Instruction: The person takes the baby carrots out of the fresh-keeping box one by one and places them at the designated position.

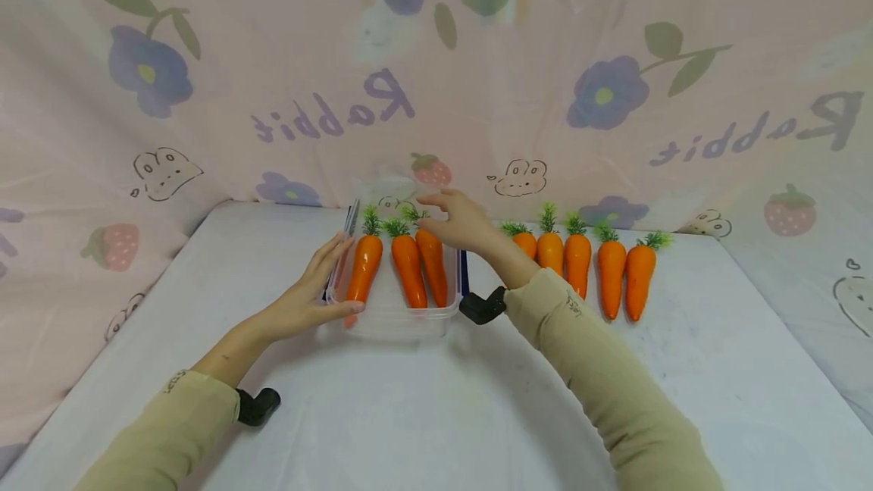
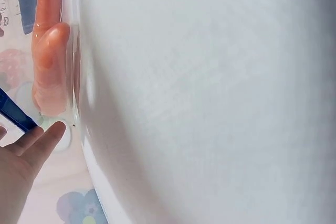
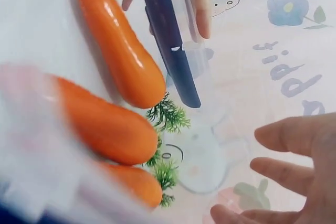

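Note:
A clear plastic box [image 1: 392, 315] stands on the table with three orange toy carrots inside, one on the left [image 1: 364, 267] and two on the right [image 1: 409, 271], green tops toward the back. My left hand [image 1: 307, 298] rests along the box's left side, fingers extended and thumb at the front rim. In the left wrist view, its fingers are by a blue clip [image 2: 16, 113]. My right hand [image 1: 464, 226] hovers over the box's back right corner, above the rightmost carrot's top. In the right wrist view its fingers are spread, with nothing between them.
Right of the box, several more toy carrots [image 1: 611, 279] lie in a row on the white table [image 1: 382, 415]. Dark blue flaps [image 1: 464, 271] hang at the box's sides. A curtain [image 1: 477, 112] with rabbits and flowers closes off the back.

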